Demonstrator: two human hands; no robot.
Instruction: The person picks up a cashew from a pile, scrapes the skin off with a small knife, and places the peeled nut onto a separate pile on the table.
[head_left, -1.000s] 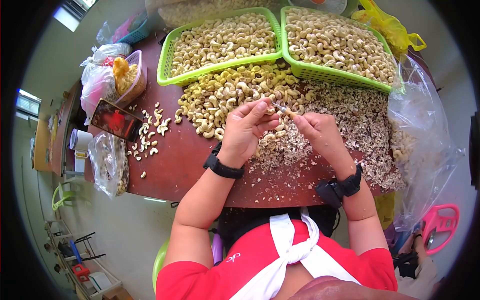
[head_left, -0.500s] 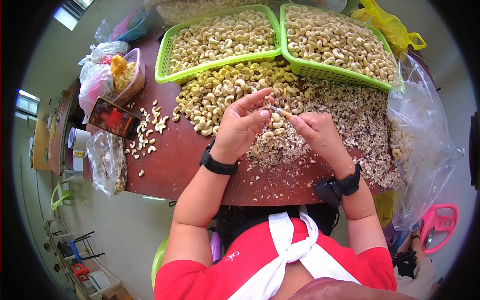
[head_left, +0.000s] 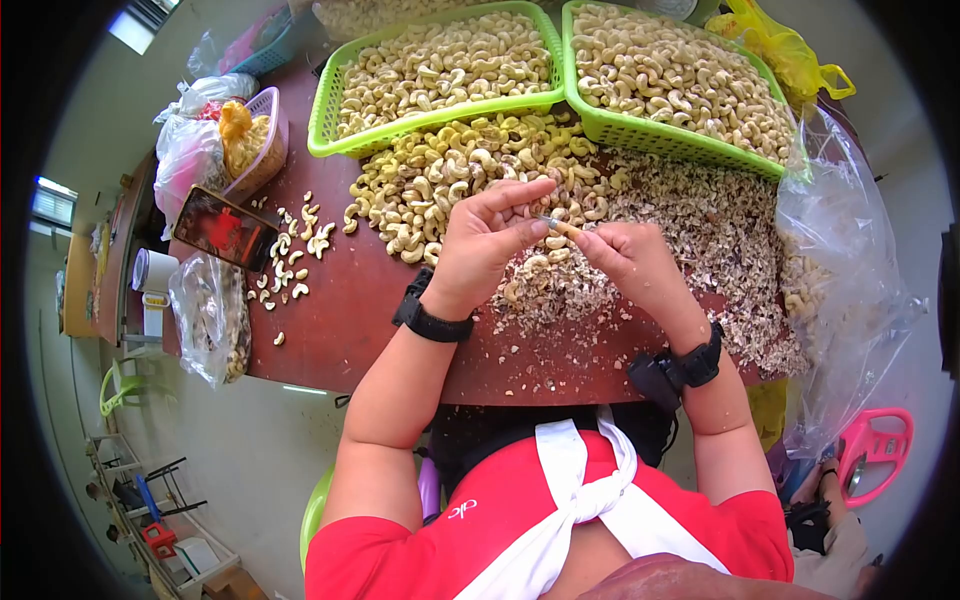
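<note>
My left hand (head_left: 490, 235) is closed in a pinch above the cashew pile (head_left: 440, 190); what lies between its fingertips is mostly hidden. My right hand (head_left: 635, 258) grips a small knife (head_left: 566, 229) by its light wooden handle, the metal tip reaching my left fingertips. Beneath both hands are loose cashews and a heap of skin flakes (head_left: 560, 300), with a wider spread of flakes (head_left: 690, 230) to the right. Two green baskets full of cashews, one at the left (head_left: 322, 120) and one at the right (head_left: 640, 132), stand behind the pile.
A phone (head_left: 225, 230) leans near a pink basket (head_left: 268, 165) with bags at the left. Scattered cashews (head_left: 290, 250) lie beside it. A clear bag (head_left: 840, 260) hangs over the right edge, near a pink stool (head_left: 875, 455). Part of another person (head_left: 835, 540) shows lower right.
The left fingers have shifted slightly over the knife tip, and the piece seen between them earlier is now mostly hidden. The right hand keeps its grip on the knife.
</note>
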